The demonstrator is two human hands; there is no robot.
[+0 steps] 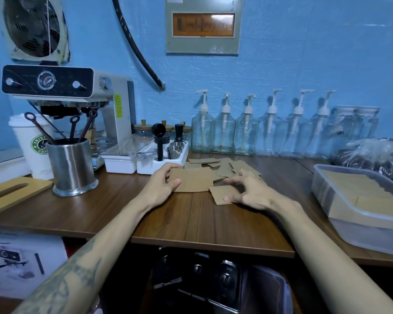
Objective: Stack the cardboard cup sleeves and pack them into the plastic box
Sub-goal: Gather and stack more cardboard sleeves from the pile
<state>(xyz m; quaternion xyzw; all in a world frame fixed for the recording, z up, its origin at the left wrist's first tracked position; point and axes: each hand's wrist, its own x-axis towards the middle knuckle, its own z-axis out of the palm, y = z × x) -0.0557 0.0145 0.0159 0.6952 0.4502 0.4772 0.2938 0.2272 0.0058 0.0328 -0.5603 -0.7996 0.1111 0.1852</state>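
L hand (162, 184) gripping sleeve stack (192, 180), R hand (247, 191) fingers spread, thumb prob touching loose sleeve (222, 194)

Blue wall (304, 53) behind a wooden counter (191, 218); perhaps a wall fan (34, 26).

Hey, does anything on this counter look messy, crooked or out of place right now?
Only the loose cardboard sleeves: they lie scattered at odd angles behind the hands, not stacked. The plastic box sits tilted at the counter's right, with sleeves already inside. Nothing looks spilled or damaged.
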